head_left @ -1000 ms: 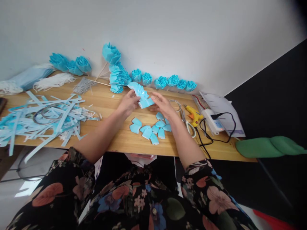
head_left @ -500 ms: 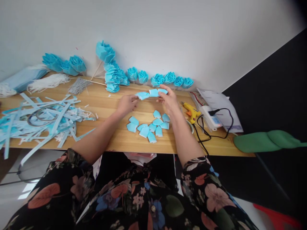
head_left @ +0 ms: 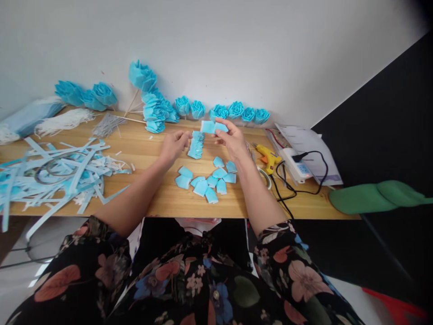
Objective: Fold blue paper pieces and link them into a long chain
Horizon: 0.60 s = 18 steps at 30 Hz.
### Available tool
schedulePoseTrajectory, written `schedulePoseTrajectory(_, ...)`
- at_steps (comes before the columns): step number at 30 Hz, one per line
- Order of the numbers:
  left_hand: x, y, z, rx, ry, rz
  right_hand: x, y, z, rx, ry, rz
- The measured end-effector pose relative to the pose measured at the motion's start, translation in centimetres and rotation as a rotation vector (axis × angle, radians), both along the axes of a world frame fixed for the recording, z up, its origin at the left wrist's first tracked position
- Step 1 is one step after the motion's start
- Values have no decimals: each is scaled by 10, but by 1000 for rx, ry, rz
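Note:
My left hand [head_left: 176, 145] is closed, its fingertips pinching the upper corner of a ruffled light-blue fabric strip [head_left: 195, 145] that hangs down over the table. Higher and to the right, my right hand [head_left: 233, 139] grips light-blue fabric pieces [head_left: 208, 127] between thumb and fingers; one piece has a pointed end like a petal. Whether the strip and these pieces are joined I cannot tell. Below both hands, several loose blue petal pieces [head_left: 201, 188] lie scattered on the wooden table [head_left: 162, 198].
Blue fabric flowers [head_left: 236, 109] line the wall, some on sticks. Cut blue and white strips [head_left: 61, 174] are heaped at the left, near folded masks [head_left: 30, 118]. At the right are a yellow glue gun [head_left: 269, 158], a tape roll [head_left: 265, 178], a power strip [head_left: 297, 164] and a green bottle [head_left: 368, 197].
The blue strip at my left hand has swung from nearly level to hanging down. My right hand has shifted slightly left, still holding its fabric pieces. The loose petals lie as before.

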<state>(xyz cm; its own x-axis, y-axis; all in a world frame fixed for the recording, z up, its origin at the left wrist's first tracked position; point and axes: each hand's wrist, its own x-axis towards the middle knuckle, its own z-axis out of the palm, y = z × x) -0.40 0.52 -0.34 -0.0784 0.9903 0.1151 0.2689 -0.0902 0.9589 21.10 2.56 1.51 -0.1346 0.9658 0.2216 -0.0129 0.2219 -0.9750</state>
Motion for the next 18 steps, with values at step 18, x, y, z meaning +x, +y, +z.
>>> schedulePoseTrajectory(18,6,-11,13,-180,-477,-266,-14,-12,3,-210,93,89)
